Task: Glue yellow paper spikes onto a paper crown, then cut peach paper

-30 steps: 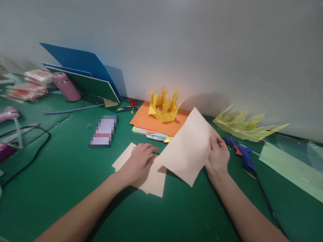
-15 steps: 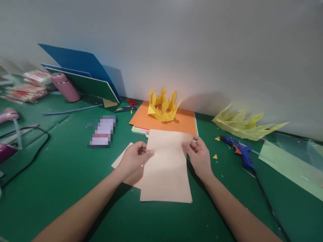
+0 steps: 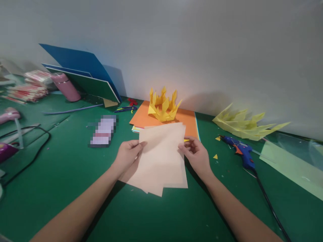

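A pale peach sheet of paper (image 3: 163, 154) is held just above the green table (image 3: 63, 168). My left hand (image 3: 128, 153) pinches its left edge and my right hand (image 3: 195, 154) pinches its right edge. Under it lie more peach sheets (image 3: 151, 188), their corners sticking out at the near side. Behind the sheet an orange paper stack (image 3: 143, 119) carries a yellow folded paper crown (image 3: 163, 107).
A blue glue gun (image 3: 242, 153) with a black cord lies to the right, near pale yellow folded spikes (image 3: 242, 126) and a light green sheet (image 3: 290, 166). Blue and green boards (image 3: 83, 74) lean on the wall at left beside a pink cup (image 3: 65, 87). Small yellow scraps (image 3: 215, 156) dot the table.
The peach sheet went from my right hand alone, at the right, to the middle with both hands on it. It has since shifted slightly left and away over the other sheets.
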`<action>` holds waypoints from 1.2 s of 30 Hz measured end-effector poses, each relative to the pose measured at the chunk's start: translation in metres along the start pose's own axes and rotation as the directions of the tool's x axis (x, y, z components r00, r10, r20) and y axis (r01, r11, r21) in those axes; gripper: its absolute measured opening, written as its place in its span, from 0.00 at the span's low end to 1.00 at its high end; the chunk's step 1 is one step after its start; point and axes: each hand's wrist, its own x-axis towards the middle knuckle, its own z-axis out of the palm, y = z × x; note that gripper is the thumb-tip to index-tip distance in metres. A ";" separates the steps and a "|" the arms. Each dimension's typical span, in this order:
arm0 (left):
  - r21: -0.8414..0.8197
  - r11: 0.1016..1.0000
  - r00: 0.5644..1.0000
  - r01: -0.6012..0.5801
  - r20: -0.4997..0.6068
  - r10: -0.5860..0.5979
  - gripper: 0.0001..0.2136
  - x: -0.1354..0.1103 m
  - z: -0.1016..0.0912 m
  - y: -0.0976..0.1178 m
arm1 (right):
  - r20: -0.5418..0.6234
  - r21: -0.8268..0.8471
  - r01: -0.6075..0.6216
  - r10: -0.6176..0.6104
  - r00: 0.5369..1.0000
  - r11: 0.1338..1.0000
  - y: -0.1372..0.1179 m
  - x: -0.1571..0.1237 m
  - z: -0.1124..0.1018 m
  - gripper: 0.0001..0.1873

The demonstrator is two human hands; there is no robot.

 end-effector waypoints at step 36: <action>-0.360 0.929 0.983 0.089 0.181 -0.024 0.19 -0.003 0.003 0.003 | 0.347 0.047 0.222 -0.224 0.911 0.974 -0.007 -0.002 -0.013 0.18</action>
